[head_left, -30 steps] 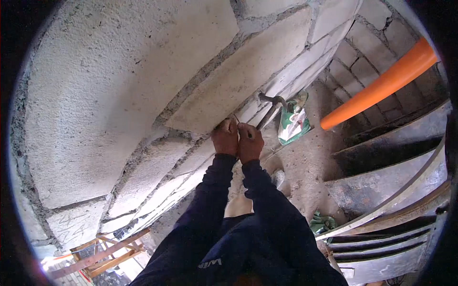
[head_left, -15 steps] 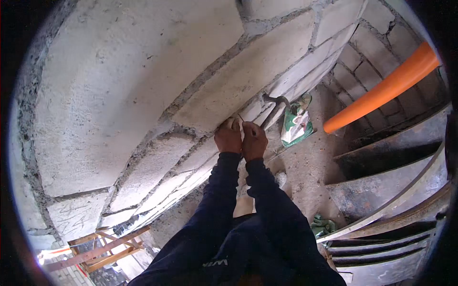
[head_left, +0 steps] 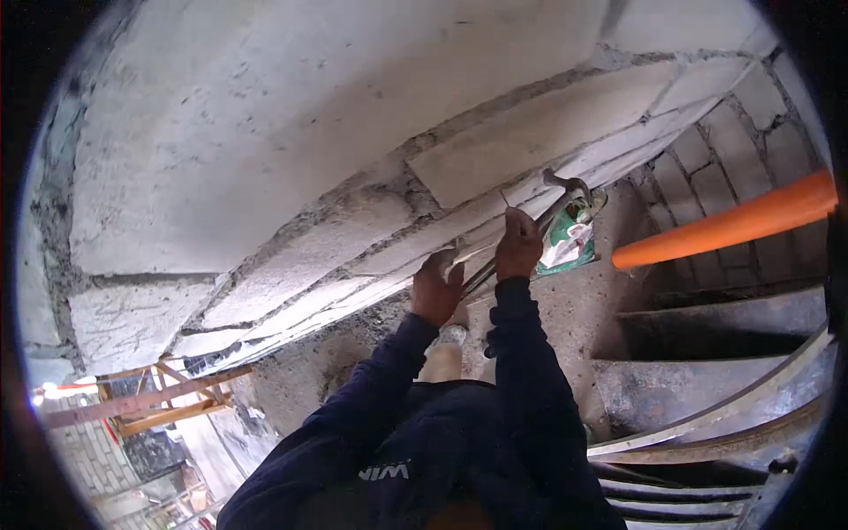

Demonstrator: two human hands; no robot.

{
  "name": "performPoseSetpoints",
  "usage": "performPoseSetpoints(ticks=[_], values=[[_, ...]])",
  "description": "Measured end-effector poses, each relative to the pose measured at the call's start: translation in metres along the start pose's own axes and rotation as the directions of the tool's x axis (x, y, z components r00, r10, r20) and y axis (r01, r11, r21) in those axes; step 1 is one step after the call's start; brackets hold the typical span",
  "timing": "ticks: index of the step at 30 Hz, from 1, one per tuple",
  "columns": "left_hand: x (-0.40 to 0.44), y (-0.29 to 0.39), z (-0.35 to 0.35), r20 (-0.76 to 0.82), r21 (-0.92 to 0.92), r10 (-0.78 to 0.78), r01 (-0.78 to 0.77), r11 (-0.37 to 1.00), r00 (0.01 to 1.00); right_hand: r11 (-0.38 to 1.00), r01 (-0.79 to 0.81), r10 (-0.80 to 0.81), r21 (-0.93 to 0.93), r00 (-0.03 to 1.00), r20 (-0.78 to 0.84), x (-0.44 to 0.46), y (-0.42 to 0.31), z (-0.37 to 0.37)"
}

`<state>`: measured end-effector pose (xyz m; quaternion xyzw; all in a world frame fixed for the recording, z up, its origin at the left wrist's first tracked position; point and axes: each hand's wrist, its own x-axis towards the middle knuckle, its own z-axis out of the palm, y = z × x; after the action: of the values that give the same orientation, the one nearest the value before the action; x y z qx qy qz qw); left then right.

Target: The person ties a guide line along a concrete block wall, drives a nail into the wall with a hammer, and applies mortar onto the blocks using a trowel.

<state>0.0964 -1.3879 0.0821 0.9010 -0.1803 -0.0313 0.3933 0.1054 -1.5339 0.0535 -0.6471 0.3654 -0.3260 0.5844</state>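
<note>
My right hand [head_left: 519,246] is pinched around a thin, nail-like rod [head_left: 505,200], whose tip sticks up beyond the fingers. Lower and to the left, my left hand [head_left: 436,288] is held with curled fingers; a small pale bit shows at its fingertips, too unclear to name. Both hands are close to the pale block wall [head_left: 495,159]. Just beyond the right hand, a dark metal bar with a hooked end [head_left: 570,185], like a crowbar, leans along the wall; my hand covers part of its shaft. Behind it lies a green and white bag [head_left: 568,241] on the floor.
An orange pipe [head_left: 729,221] slants in from the right. Below it are curved, grey step-like panels [head_left: 698,384] with dark gaps. The rough concrete floor [head_left: 552,340] runs along the wall. A wooden frame [head_left: 172,397] stands at the lower left.
My hands have come apart: the right has moved right and up with the thin rod, the left has dropped lower. The view has shifted, with the wall and bag now farther right.
</note>
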Motion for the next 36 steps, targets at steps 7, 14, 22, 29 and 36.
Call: performPoseSetpoints(ticks=[7, 14, 22, 29, 36], values=[[0.021, -0.067, -0.005, 0.214, 0.085, 0.313, -0.337, 0.938, 0.925, 0.996, -0.02, 0.016, 0.088, 0.999, 0.046, 0.003, 0.021, 0.004], [0.082, -0.002, 0.026, 0.566, -0.67, -0.056, 0.498, 0.55, 0.823, 0.998, -0.037, 0.04, -0.049, 0.997, 0.072, 0.007, 0.027, 0.002], [0.095, 0.025, 0.045, 0.579, -0.764, -0.185, 0.608, 0.218, 0.794, 0.996, 0.036, -0.042, 0.08, 0.997, 0.07, 0.003, 0.02, 0.003], [0.109, -0.024, 0.087, 0.513, -0.764, 0.144, 0.374, 0.527, 0.846, 0.981, 0.171, -0.169, -0.096, 0.985, 0.029, 0.002, 0.015, -0.004], [0.105, 0.026, 0.062, 0.713, -0.625, -0.238, 0.752, 0.209, 0.659, 0.968, -0.167, 0.187, 0.188, 0.978, -0.093, -0.027, 0.01, -0.04]])
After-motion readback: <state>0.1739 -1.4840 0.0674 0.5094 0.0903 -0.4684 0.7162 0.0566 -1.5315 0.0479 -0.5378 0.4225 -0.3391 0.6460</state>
